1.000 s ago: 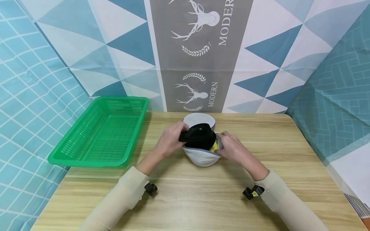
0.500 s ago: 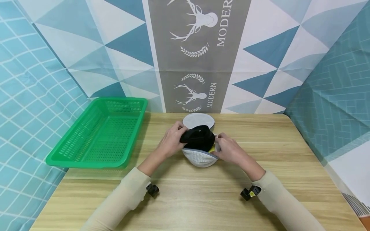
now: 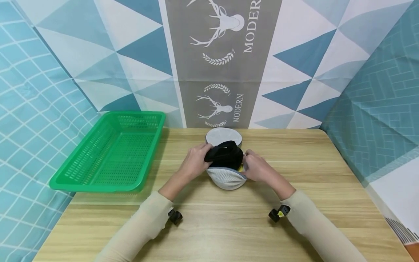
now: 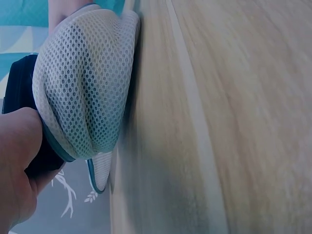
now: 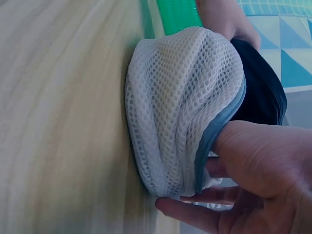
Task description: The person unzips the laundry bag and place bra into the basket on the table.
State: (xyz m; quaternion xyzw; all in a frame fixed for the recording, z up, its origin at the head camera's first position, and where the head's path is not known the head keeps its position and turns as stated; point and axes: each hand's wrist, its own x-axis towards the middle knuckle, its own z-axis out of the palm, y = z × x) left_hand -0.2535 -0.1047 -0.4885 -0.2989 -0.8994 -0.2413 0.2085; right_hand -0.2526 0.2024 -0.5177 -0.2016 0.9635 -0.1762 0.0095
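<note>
A white mesh bag point(image 3: 226, 179) with grey-blue edging lies on the table, its mouth spread open and its round flap point(image 3: 224, 136) folded back behind it. A black, padded-looking item with a loop point(image 3: 229, 154) sits partly inside the mouth; its exact kind is unclear. My left hand point(image 3: 194, 161) grips the black item's left end. On the other side, my right hand point(image 3: 256, 167) holds the bag's rim, with the thumb at the edging point(image 5: 214, 131) and fingers beneath the mesh. A bit of something yellow point(image 3: 240, 168) shows inside, mostly hidden.
A green plastic basket point(image 3: 127, 156) with slotted walls stands at the left of the wooden table point(image 3: 222, 233). Patterned cloth point(image 3: 226, 65) hangs behind the table and along both sides.
The right hand has moved slightly left along with the bag's rim, and less yellow shows. The left hand keeps its grip on the black item, now shifted a little. The view has drifted slightly.
</note>
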